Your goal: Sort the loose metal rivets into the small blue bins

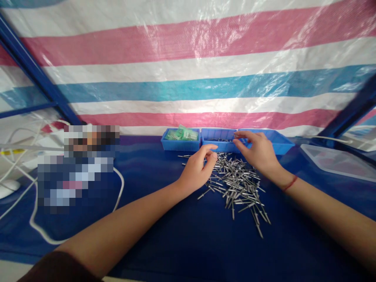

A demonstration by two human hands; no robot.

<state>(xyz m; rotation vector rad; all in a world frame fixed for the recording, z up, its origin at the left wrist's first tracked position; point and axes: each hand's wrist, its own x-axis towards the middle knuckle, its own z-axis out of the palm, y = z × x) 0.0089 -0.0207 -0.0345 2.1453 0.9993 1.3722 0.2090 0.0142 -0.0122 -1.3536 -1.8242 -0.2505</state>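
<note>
A loose pile of silver rivets (239, 180) lies on the blue table. At the pile's upper left edge is my left hand (199, 166), its fingers curled with thumb and fingertips near each other; whether it pinches a rivet is too small to tell. My right hand (257, 150) reaches over the front rim of the middle blue bin (219, 147), thumb and fingers apart, with nothing visible between them. A few rivets lie inside that bin. The left blue bin (181, 145) holds green-tinted packets (182, 134). My right hand partly covers the right blue bin (282, 148).
A clear plastic tray (340, 162) lies at the right. White cables (120, 184) loop over the left side of the table (152, 243), beside a blurred-out area. A striped plastic sheet (188, 90) hangs behind the bins, between blue frame posts.
</note>
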